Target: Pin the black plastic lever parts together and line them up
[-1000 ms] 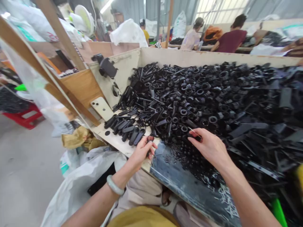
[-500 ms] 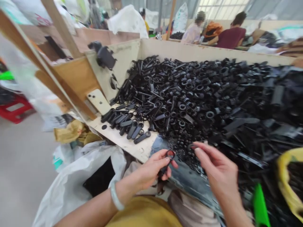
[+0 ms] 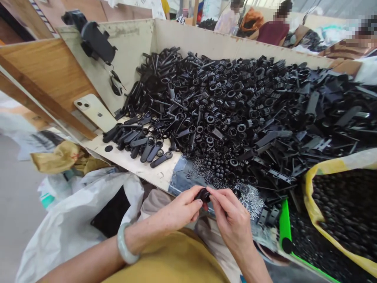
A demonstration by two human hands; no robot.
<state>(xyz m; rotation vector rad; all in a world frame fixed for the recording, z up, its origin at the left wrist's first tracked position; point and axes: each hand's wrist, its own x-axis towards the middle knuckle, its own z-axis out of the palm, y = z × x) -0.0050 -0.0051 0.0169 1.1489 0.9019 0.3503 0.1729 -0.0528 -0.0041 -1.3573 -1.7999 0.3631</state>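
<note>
My left hand (image 3: 184, 204) is closed around a black plastic handle part with a ring-shaped end (image 3: 203, 195), held low in front of the bench. Against that ring end are the pinched thumb and fingers of my right hand (image 3: 232, 214); whatever lies between them is hidden. Several similar black handle parts (image 3: 160, 159) lie at the pile's left edge. Just beyond my hands are small black balls (image 3: 219, 167), tiny dark bits and a heap of silver pins (image 3: 251, 200).
A large heap of black plastic parts (image 3: 212, 94) fills the walled bench. A phone (image 3: 94, 113) leans at left, below a black phone holder (image 3: 98, 43). At right are a yellow-rimmed sack (image 3: 312, 196) and a green-edged container (image 3: 284, 224). A white sack (image 3: 59, 232) stands lower left. People sit behind.
My right hand has moved left from beside the small pieces to the ring end of the part in my left hand. The camera view has turned right and down.
</note>
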